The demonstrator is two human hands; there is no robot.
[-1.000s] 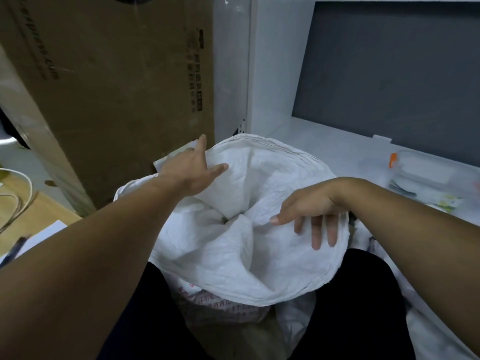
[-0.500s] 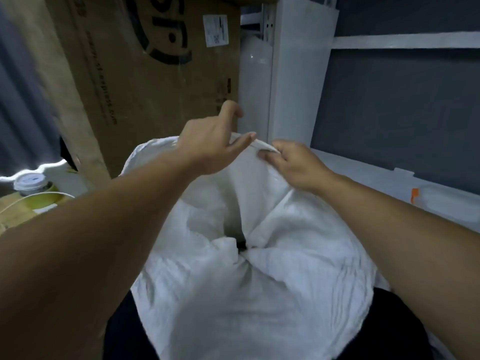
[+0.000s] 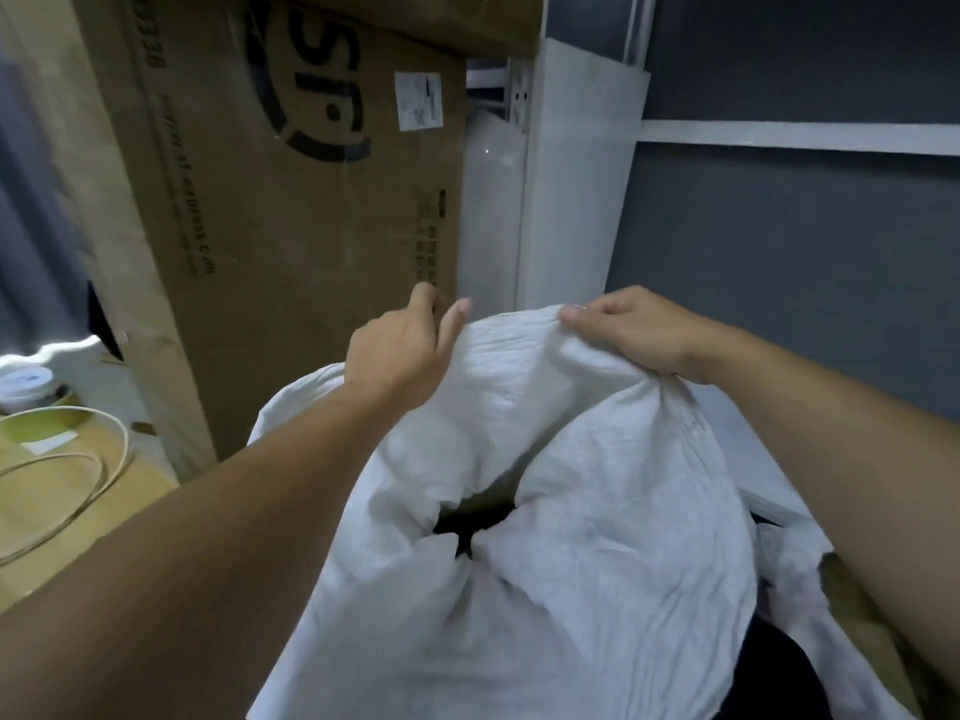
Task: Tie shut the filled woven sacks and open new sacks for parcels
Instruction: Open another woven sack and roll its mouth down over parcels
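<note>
White woven fabric fills the middle of the view: the woven sack (image 3: 597, 563) is held up in front of the person, between the two forearms. Its far rim is lifted towards a cardboard box (image 3: 291, 252) and a white post (image 3: 571, 200).

The rim is pinched by the right hand (image 3: 634, 335), with the thumb on the near face and the fingers curled out of sight behind the cloth. The left hand (image 3: 400, 350) is set at the rim nearby, its thumb against the edge. Its other fingers are hidden behind the hand's back, so it cannot be told whether the cloth is grasped.

A dark opening (image 3: 467, 517) is seen where the folds meet in the middle, and what lies inside cannot be made out. The sack's lower part is cut off by the bottom edge, and the box's left side is softened by blur. At lower left a coiled cable (image 3: 78, 459) and a jar lid (image 3: 26, 379) are only partly seen.

Compared with half a second ago, the hands are set further apart along the rim. The cloth between them is drawn wider, and the dark opening is enlarged.
</note>
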